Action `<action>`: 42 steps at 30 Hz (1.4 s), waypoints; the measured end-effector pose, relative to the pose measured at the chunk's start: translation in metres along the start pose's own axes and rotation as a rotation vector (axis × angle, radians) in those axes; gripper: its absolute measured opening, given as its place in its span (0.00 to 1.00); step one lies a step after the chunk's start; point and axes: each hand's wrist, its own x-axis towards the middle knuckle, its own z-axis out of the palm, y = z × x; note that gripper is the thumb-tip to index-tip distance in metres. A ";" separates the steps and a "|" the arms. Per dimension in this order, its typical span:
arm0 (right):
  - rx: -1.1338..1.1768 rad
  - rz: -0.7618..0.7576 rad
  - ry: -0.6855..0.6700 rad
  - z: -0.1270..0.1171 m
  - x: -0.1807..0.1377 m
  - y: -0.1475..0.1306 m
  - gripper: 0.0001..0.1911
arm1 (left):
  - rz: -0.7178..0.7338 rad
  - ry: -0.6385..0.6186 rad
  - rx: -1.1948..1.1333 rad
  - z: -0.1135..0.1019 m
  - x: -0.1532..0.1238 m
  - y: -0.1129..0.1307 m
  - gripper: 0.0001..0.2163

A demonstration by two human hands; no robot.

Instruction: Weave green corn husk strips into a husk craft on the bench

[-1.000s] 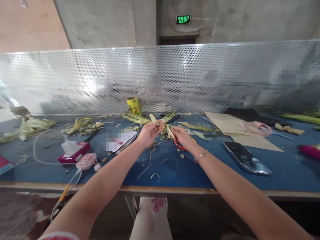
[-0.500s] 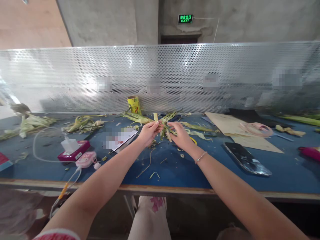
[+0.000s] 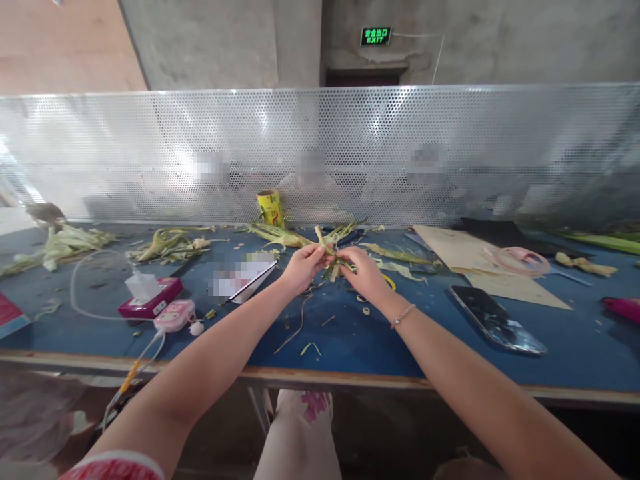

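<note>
Over the middle of the blue table, my left hand (image 3: 302,268) is closed in a pinch on several green and pale leaf strips (image 3: 334,272). My right hand (image 3: 365,272) pinches the same strips from the other side, its fingertips close to those of the left. One pale strip end sticks up between the hands, and others hang below. Where the strips cross is partly hidden by the fingers. Just beyond the hands lie bunches of long green leaves (image 3: 280,235). A yellow ring (image 3: 388,283) lies beside my right wrist, partly covered.
A yellow can (image 3: 271,209) stands by the perforated metal screen (image 3: 200,133). A phone (image 3: 497,320) and tan sheets (image 3: 450,257) lie right. On the left are a tilted screen device (image 3: 250,275), a magenta power block (image 3: 150,303) with cables, a pink case (image 3: 175,315) and leaf heaps (image 3: 173,245).
My right hand has drawn closer to my left, its fingers now pinched together on the strips. The upright pale strip leans more to the left. The view has shifted slightly.
</note>
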 end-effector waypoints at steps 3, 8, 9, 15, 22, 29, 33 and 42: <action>0.042 0.079 0.003 0.000 -0.001 -0.005 0.13 | 0.021 0.015 0.021 -0.002 0.001 0.000 0.14; 0.082 0.096 -0.014 0.000 -0.002 -0.012 0.14 | 0.017 -0.023 0.099 -0.002 -0.001 0.001 0.16; 0.084 0.100 -0.011 0.000 -0.002 -0.013 0.14 | 0.011 -0.033 0.119 -0.001 -0.001 0.001 0.16; 0.135 0.178 -0.001 0.000 -0.001 -0.012 0.12 | 0.034 -0.014 0.168 0.005 -0.004 -0.004 0.19; 0.014 0.100 0.006 -0.003 0.001 -0.011 0.05 | 0.151 0.124 0.533 0.008 -0.008 -0.005 0.16; -0.057 -0.049 -0.066 -0.006 0.002 -0.016 0.07 | -0.186 0.097 0.412 0.022 -0.018 -0.005 0.11; -0.067 -0.066 -0.054 -0.006 0.002 -0.012 0.05 | -0.124 0.123 0.310 0.022 -0.014 -0.005 0.10; -0.104 -0.092 -0.115 -0.010 0.002 -0.008 0.08 | -0.189 0.146 0.108 0.010 -0.006 -0.002 0.08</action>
